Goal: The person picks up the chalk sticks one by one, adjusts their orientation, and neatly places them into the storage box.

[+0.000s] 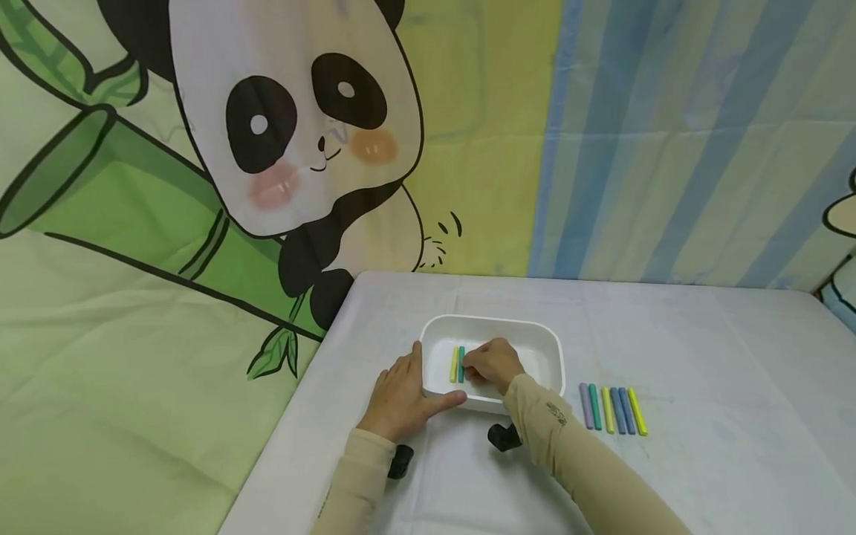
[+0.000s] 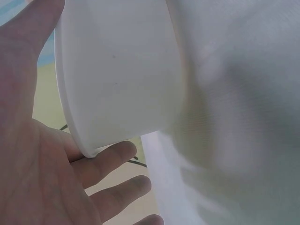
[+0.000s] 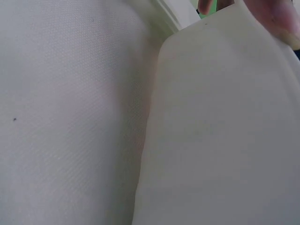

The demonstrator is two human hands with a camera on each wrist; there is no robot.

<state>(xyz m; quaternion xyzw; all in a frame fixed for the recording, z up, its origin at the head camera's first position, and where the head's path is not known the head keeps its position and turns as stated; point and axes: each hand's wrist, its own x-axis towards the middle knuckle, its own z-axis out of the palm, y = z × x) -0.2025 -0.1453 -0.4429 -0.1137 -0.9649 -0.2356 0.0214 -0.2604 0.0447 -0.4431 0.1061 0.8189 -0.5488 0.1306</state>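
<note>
A white rectangular tray [image 1: 535, 338] with rounded corners stands on the table. Inside it, a yellow chalk stick [image 1: 454, 365] and a teal chalk stick [image 1: 461, 365] lie side by side. My right hand [image 1: 493, 362] reaches into the tray with bent fingers, their tips right beside the teal stick; whatever may be between them is hidden. Around the tray's near left corner, my left hand [image 1: 401, 394] rests with spread, mostly straight fingers at the left side and its thumb along the near rim. In the left wrist view the fingers [image 2: 119, 192] reach past the tray's wall [image 2: 122, 70].
To the right of the tray lies a row of chalk sticks [image 1: 619, 410] in purple, teal, yellow and blue. White cloth [image 1: 722, 357] covers the table. Behind it hangs a printed panda curtain [image 1: 481, 134]. Small black devices [image 1: 504, 437] sit at both wrists.
</note>
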